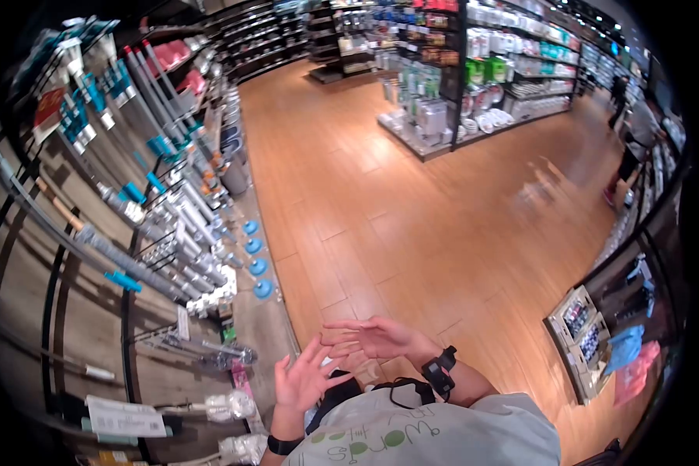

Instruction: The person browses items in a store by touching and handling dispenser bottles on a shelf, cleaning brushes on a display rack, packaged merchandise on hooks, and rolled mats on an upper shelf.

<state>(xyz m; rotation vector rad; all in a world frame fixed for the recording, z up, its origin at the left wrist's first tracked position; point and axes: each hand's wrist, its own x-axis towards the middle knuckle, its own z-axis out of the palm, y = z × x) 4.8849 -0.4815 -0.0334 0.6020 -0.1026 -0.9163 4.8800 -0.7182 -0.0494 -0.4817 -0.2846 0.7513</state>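
My left hand is held up in front of my body, palm showing and fingers spread, with nothing in it. A dark band goes round that wrist. Beside it, my right hand reaches across from the right, fingers stretched out and likewise holding nothing. The fingertips of the two hands come close together; whether they touch I cannot tell. A black device on a strap sits on my right wrist. Below the hands is my pale shirt with printed lettering.
Long-handled cleaning tools hang on the left wall, with blue-cupped plungers below. Wooden floor runs ahead to a stocked shelf unit. A person is at the far right. A display crate stands at right.
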